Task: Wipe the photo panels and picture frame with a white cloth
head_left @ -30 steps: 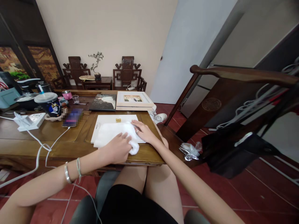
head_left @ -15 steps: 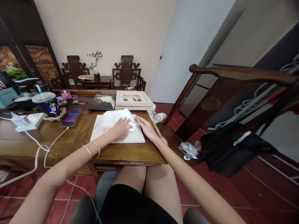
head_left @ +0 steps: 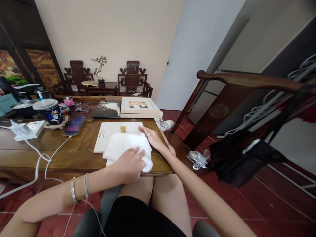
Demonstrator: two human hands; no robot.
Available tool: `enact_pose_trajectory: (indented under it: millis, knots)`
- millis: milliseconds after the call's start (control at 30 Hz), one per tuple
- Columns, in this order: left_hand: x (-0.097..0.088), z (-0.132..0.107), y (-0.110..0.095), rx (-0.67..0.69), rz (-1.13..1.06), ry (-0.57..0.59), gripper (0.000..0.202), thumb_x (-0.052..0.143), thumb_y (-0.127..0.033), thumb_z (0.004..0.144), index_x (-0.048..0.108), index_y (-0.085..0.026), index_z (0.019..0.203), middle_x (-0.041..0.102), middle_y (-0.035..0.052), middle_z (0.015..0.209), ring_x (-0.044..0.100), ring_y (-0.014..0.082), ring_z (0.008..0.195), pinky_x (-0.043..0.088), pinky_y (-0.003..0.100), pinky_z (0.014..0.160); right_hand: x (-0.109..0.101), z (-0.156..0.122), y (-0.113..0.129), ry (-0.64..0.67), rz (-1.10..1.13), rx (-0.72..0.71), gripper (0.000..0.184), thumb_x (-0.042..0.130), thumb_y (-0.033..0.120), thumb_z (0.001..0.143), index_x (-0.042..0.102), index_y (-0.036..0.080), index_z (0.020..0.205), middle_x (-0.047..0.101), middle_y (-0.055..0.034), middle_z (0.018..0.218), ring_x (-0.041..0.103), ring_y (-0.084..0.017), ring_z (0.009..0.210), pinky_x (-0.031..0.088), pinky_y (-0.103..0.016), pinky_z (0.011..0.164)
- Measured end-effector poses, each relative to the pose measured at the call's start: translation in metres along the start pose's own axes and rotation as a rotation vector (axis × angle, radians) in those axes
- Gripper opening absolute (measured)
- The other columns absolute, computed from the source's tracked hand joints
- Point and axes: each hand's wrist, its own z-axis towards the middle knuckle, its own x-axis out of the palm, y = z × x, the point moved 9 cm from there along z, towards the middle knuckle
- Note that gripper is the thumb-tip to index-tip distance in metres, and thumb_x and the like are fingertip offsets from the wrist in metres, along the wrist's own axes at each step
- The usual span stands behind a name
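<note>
My left hand (head_left: pixel 130 164) is closed on a white fluffy cloth (head_left: pixel 120 144), bunched under its fingers near the table's front edge. The cloth covers the lower part of a flat white book or board (head_left: pixel 105 131) that bears small print and a golden bear-shaped mark (head_left: pixel 122 129). Against the right edge of this white piece lies my right hand (head_left: pixel 153 138), with its fingers stretched out together and a ring on one of them.
Behind the white piece lie a dark picture panel (head_left: pixel 107 109) and a framed photo (head_left: pixel 140 112). To the left are a phone (head_left: pixel 74 125), a lidded cup (head_left: pixel 49 112) and a power strip (head_left: pixel 31 130) with trailing cables. A wooden chair (head_left: pixel 222 98) stands at right.
My left hand has drawn the cloth toward me, down to the table's front edge, uncovering the bear mark. My right hand stays at the right edge of the white piece.
</note>
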Motion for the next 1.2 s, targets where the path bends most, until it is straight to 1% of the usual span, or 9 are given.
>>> enact_pose_trajectory:
  millis: [100,233,333,433,600,700,867,1000,1200]
  knots:
    - [0.0,0.003,0.029,-0.158,-0.015,0.057,0.028,0.047,-0.015,0.085,0.073,-0.011,0.095,0.064,0.018,0.12,0.066,0.0296,0.095,0.053,0.039,0.074,0.002,0.0,0.003,0.012,-0.111,-0.069,0.036,0.047,0.033,0.091,0.068,0.021,0.119,0.066,-0.0075,0.128,0.058,-0.024,0.123,0.039,-0.044,0.11]
    - [0.006,0.022,0.087,-0.342,-0.012,0.067,0.028,0.048,-0.013,0.085,0.071,-0.011,0.101,0.069,0.0181,0.109,0.068,0.0287,0.091,0.052,0.037,0.075,0.01,-0.001,0.006,0.056,-0.226,-0.16,0.034,0.054,0.019,0.083,0.071,0.021,0.113,0.064,-0.0084,0.13,0.057,-0.025,0.125,0.038,-0.044,0.111]
    - [0.013,0.045,0.125,-0.391,-0.024,0.053,0.026,0.05,-0.011,0.083,0.071,-0.01,0.098,0.071,0.0171,0.104,0.069,0.027,0.091,0.051,0.033,0.076,0.014,-0.003,0.014,0.087,-0.27,-0.233,0.034,0.051,0.017,0.084,0.072,0.022,0.111,0.064,-0.0084,0.13,0.055,-0.025,0.128,0.037,-0.044,0.112]
    - [0.011,0.071,0.146,-0.378,-0.023,0.02,0.026,0.051,-0.014,0.083,0.071,-0.012,0.099,0.071,0.0147,0.103,0.068,0.0254,0.094,0.051,0.03,0.077,0.015,-0.005,0.022,0.09,-0.302,-0.283,0.035,0.049,0.016,0.085,0.071,0.022,0.111,0.065,-0.0086,0.128,0.058,-0.025,0.123,0.041,-0.044,0.108]
    - [0.004,0.113,0.142,-0.279,-0.102,0.033,0.024,0.053,-0.016,0.081,0.073,-0.016,0.093,0.073,0.0096,0.097,0.068,0.0231,0.093,0.05,0.027,0.077,0.014,-0.006,0.023,0.085,-0.341,-0.28,0.032,0.048,0.017,0.086,0.07,0.018,0.11,0.07,-0.0108,0.116,0.064,-0.025,0.11,0.047,-0.04,0.099]
    - [0.005,0.12,0.14,-0.291,-0.104,0.047,0.024,0.053,-0.017,0.081,0.073,-0.015,0.094,0.073,0.0101,0.098,0.068,0.0234,0.092,0.051,0.027,0.075,0.013,-0.005,0.022,0.08,-0.335,-0.266,0.032,0.048,0.018,0.086,0.07,0.019,0.11,0.071,-0.0104,0.113,0.065,-0.024,0.108,0.048,-0.04,0.098]
    - [0.011,0.092,0.161,-0.401,-0.037,0.031,0.027,0.05,-0.013,0.083,0.071,-0.01,0.098,0.071,0.0165,0.104,0.068,0.0256,0.093,0.052,0.03,0.075,0.013,-0.006,0.02,0.084,-0.291,-0.25,0.034,0.05,0.017,0.085,0.07,0.021,0.112,0.066,-0.0089,0.128,0.058,-0.024,0.122,0.041,-0.043,0.109]
    - [0.019,0.066,0.174,-0.434,-0.006,0.035,0.029,0.047,-0.003,0.079,0.07,-0.01,0.095,0.072,0.0147,0.099,0.068,0.0219,0.088,0.051,0.028,0.076,0.013,-0.005,0.016,0.076,-0.253,-0.221,0.032,0.053,0.017,0.084,0.072,0.024,0.109,0.065,-0.0072,0.129,0.055,-0.024,0.127,0.037,-0.044,0.113]
    - [0.034,0.062,0.158,-0.346,0.015,-0.013,0.03,0.047,0.0,0.081,0.069,-0.008,0.1,0.063,0.0176,0.122,0.06,0.0236,0.11,0.049,0.031,0.09,0.013,-0.004,0.015,0.079,-0.249,-0.218,0.031,0.054,0.017,0.083,0.072,0.023,0.108,0.065,-0.0071,0.129,0.055,-0.024,0.127,0.036,-0.045,0.114]
